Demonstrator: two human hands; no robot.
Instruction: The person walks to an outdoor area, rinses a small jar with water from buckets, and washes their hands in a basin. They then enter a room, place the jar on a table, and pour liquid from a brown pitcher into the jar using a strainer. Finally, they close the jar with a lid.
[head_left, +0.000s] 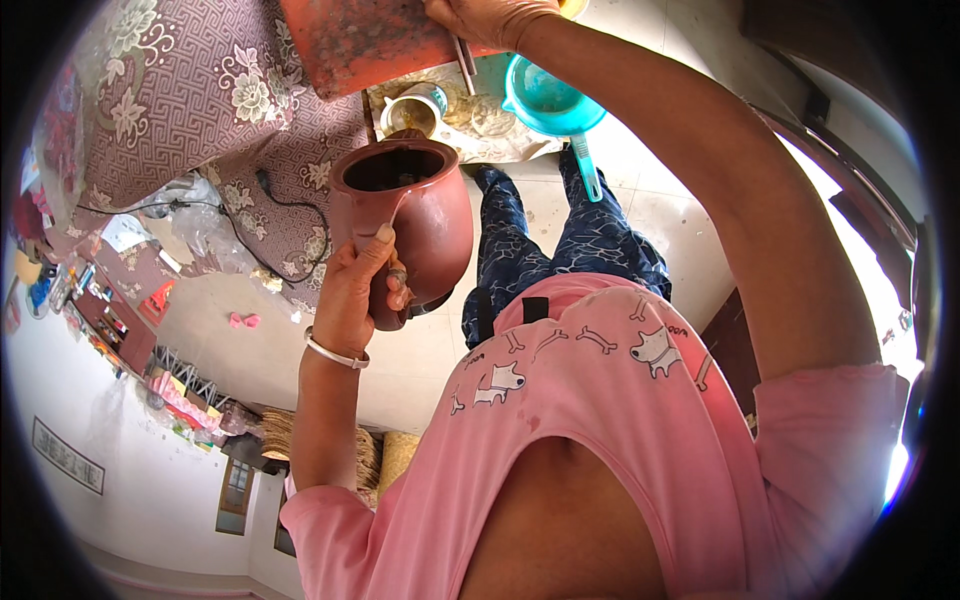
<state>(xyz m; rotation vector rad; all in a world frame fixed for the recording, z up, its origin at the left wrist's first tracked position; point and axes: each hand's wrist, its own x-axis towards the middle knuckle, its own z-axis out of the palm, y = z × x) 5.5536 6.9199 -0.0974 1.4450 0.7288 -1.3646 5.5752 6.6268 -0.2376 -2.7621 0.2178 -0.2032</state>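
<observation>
My left hand [362,285] grips the handle of a dark red clay jug [412,210], held upright in front of my chest with its open mouth facing away. A metal bangle circles that wrist. My right hand [487,16] is stretched far forward at the top edge of the view, fingers closed around a thin metal utensil [466,66] beside a rusty red-orange flat object [365,40]. Below the jug's mouth a small metal cup [414,110] stands on a pale sheet [500,135].
A teal plastic scoop with a long handle [552,100] lies by the sheet. A bed with a purple floral cover [190,100] fills the upper left, with a black cable [285,215] trailing over it. A small pink object [243,320] lies on the tiled floor. Cluttered shelves line the left wall.
</observation>
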